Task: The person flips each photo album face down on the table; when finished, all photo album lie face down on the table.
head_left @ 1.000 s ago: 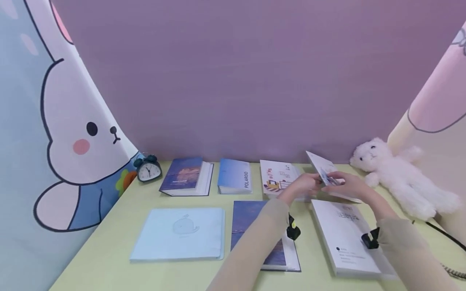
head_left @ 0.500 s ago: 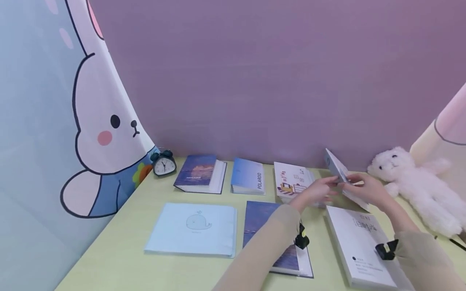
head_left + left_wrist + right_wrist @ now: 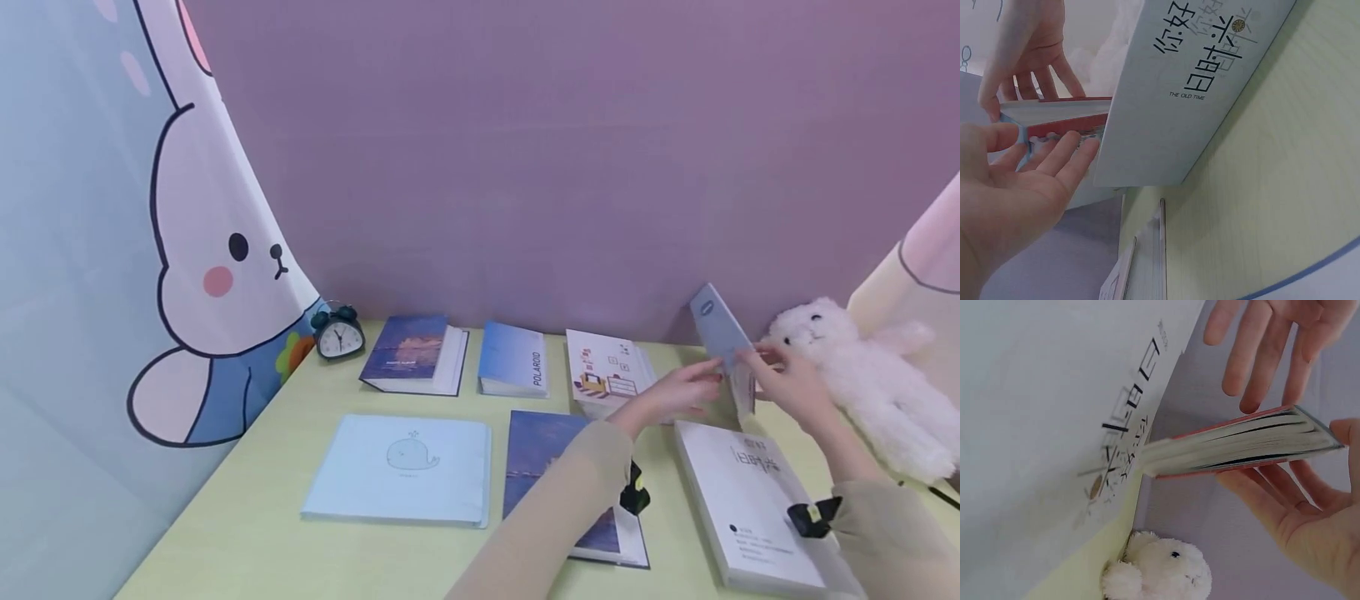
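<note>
A small photo album [image 3: 722, 321] with a light blue spine stands tilted on edge at the back right of the table. My right hand [image 3: 795, 383] grips it by its spine side. The right wrist view shows the thumb at the spine of this album [image 3: 1241, 445] and the fingers under its red-edged cover. My left hand [image 3: 678, 392] is beside its other side, fingers extended; they overlap the album in the left wrist view, and contact is hard to tell. Just in front lies a thick white album [image 3: 757, 508] with dark lettering.
White plush bear [image 3: 862, 383] at right. Along the back are an alarm clock [image 3: 340, 337], a purple album [image 3: 408, 350], a blue POLAROID album [image 3: 510, 358] and a white illustrated album [image 3: 607, 367]. Nearer lie a whale-print album [image 3: 397, 471] and another purple album [image 3: 540, 442], partly behind my left arm.
The small album has turned more upright, so its light blue spine now faces the camera. My right hand has shifted right with it, while the left fingers have straightened. The head view has swung.
</note>
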The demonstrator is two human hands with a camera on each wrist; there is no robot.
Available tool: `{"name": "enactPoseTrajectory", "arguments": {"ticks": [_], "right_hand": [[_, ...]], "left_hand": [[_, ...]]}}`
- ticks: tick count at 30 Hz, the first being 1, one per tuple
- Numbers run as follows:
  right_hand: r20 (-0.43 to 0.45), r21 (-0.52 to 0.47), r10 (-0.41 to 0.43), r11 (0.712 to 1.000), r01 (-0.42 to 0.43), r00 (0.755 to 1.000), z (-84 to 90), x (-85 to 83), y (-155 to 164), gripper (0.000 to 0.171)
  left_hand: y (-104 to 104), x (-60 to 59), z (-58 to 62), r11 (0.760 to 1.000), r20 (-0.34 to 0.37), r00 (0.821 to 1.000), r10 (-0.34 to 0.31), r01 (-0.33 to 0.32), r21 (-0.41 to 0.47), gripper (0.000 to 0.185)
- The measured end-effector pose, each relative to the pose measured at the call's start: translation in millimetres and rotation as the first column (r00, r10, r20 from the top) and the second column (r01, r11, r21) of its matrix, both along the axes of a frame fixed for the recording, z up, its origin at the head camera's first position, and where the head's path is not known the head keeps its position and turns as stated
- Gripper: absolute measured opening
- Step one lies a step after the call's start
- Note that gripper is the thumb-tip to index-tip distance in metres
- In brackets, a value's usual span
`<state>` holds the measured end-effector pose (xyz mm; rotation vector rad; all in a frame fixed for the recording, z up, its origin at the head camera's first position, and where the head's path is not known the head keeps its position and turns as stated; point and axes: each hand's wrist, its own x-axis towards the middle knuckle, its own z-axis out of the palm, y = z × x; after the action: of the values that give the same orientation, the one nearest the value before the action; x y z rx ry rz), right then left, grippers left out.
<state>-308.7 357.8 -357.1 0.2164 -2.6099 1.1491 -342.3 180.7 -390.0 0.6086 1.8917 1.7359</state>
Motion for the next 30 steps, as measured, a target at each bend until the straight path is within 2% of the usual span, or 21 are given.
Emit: {"name": "enactPoseTrajectory", "arguments": {"ticks": [3,5,7,10,12,14,16,18,19,20,22,23,25,27,30], "right_hand": [[-0.003,-0.072,-0.057,0.996,0.057,0.998,0.4,2.2,4,0.054],[0.007,-0.104,-0.096,0.990,0.097,0.995,0.4,3.7,7,0.056],[0.029,-0.108,-0.119,0.987,0.122,0.992,0.5,5.1,11,0.057],[0.076,-0.202,-0.099,0.973,0.112,0.992,0.0,6.2,19,0.039],[0.103,-0.289,-0.064,0.953,0.092,0.993,-1.4,5.9,25,0.022],[0.124,-0.419,-0.012,0.906,0.064,0.992,-1.2,7.3,28,0.005],[0.150,-0.525,0.033,0.850,0.051,0.988,-5.2,4.8,34,0.005],[0.175,-0.530,0.038,0.846,0.062,0.984,-15.5,-2.9,44,0.023],[0.189,-0.558,0.043,0.827,0.072,0.981,-24.8,-9.5,54,0.024],[0.205,-0.566,0.039,0.820,0.086,0.978,-36.8,-18.6,66,0.026],[0.234,-0.512,0.003,0.851,0.120,0.972,-63.4,-39.2,94,0.044],[0.237,-0.498,-0.003,0.858,0.124,0.971,-76.1,-48.3,107,0.051],[0.250,-0.511,0.002,0.850,0.130,0.968,-98.0,-63.8,131,0.052],[0.246,-0.491,0.014,0.864,0.112,0.969,-109.5,-71.0,145,0.064],[0.259,-0.484,0.064,0.872,0.072,0.964,-115.0,-71.0,154,0.068]], "left_hand": [[-1,-0.9,-4.3,0.999,-0.003,0.999,-0.047,0.047,-0.021,0.045],[-1,-1.5,-8.2,0.998,0.001,0.999,-0.050,0.050,-0.028,0.043],[-3,-1.3,-11.3,0.999,0.005,1.000,-0.025,0.025,-0.037,0.042],[-8,-0.6,-15.0,0.999,0.027,0.999,0.031,-0.030,-0.041,0.040],[-11,-0.3,-16.7,0.997,0.024,0.998,0.054,-0.053,-0.056,0.040],[-14,-1.3,-18.1,0.995,0.012,0.999,0.049,-0.048,-0.086,0.042],[-16,-2.1,-19.2,0.992,-0.011,1.000,0.027,-0.028,-0.122,0.044],[-16,-2.6,-20.5,0.985,-0.040,0.999,0.004,-0.011,-0.174,0.045],[-17,-3.0,-21.4,0.980,-0.054,0.998,-0.013,0.002,-0.200,0.045],[-17,-2.6,-22.2,0.977,-0.059,0.998,-0.023,0.010,-0.215,0.045],[-17,-2.2,-24.5,0.971,-0.074,0.997,-0.036,0.018,-0.240,0.044],[-16,-2.2,-25.9,0.971,-0.059,0.998,-0.032,0.017,-0.237,0.044],[-16,-2.5,-28.1,0.973,-0.035,0.999,-0.019,0.010,-0.232,0.044],[-16,-2.7,-29.6,0.973,-0.008,1.000,0.011,-0.013,-0.229,0.045],[-15,-2.7,-30.6,0.975,0.021,0.999,0.035,-0.030,-0.220,0.045]]}}
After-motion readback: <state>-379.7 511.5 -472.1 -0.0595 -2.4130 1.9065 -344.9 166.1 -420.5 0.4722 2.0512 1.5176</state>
